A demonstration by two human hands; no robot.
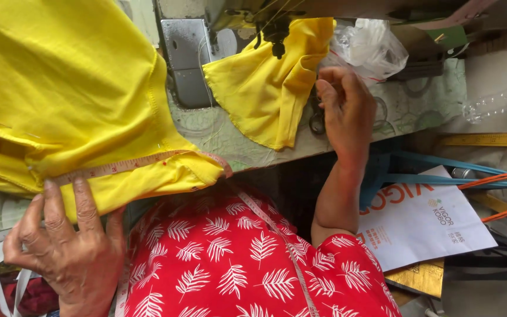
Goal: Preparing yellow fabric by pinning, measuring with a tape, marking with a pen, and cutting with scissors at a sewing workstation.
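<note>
1. Fingers of the left hand press down on the big yellow garment, pinning a pink measuring tape flat along its folded hem; they are spread and pressing, not curled round anything.
2. Filling the space left of the sewing machine, that garment is the largest thing in sight. It spills over the near edge of the worktable, its hem lying toward the person.
3. Below the machine, nearest the viewer, is the person's red dress with white leaf print; the loose end of the tape trails down across it.
4. Under the machine's needle arm hangs a smaller yellow cloth piece, draped onto the table and reaching almost to its front edge.
5. Lower right of the machine, off the table, a white printed paper bag lies flat with blue and orange cords running over it.
6. Right of the machine, behind the cloth piece, sits a crumpled clear plastic bag.
7. Just right of the smaller cloth, the right hand hovers over the table, fingers loosely bent with the tips drawn together; I cannot tell whether they pinch anything.
8. Dark scissors lie between that hand and the cloth, partly hidden by the hand.
9. Far right of the machine, a clear plastic bottle lies on its side.
</note>
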